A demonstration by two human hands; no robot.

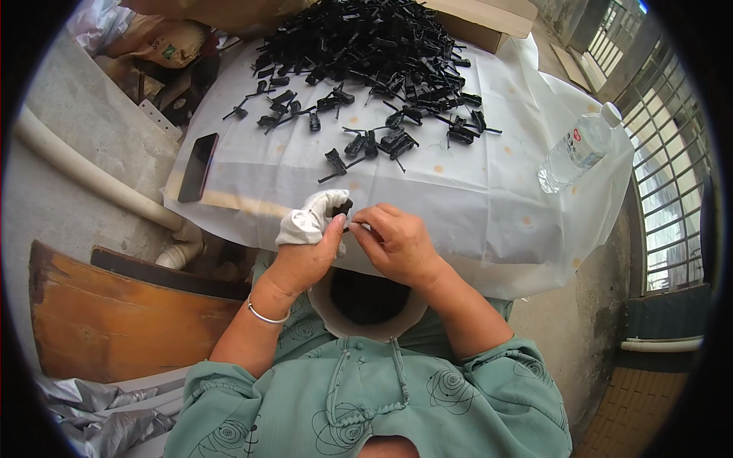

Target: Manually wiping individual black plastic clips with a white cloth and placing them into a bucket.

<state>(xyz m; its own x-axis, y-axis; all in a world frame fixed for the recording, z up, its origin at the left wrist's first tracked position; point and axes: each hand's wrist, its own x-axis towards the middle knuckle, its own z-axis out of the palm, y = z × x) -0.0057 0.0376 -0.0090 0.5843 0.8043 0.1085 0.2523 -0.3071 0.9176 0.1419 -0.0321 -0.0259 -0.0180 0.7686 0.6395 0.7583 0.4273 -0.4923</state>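
Note:
My left hand (309, 248), its fingers partly wrapped in a white cloth glove (307, 219), is closed on a small black plastic part (343, 208). Close against it, my right hand (395, 243) pinches with thumb and forefinger at the lower end of that part; what exactly lies between the fingertips is too small to make out. Just beyond my hands, several loose black parts with thin stems (372, 145) lie on the white tablecloth (282, 172). A large heap of the same parts (359, 49) rises at the far side.
In my lap, below my hands, sits a pale tub (327, 311) with a dark inside. A phone (198, 168) lies at the table's left, and a clear plastic bottle (574, 156) lies tilted at the right. An open cardboard box (477, 30) stands behind the heap.

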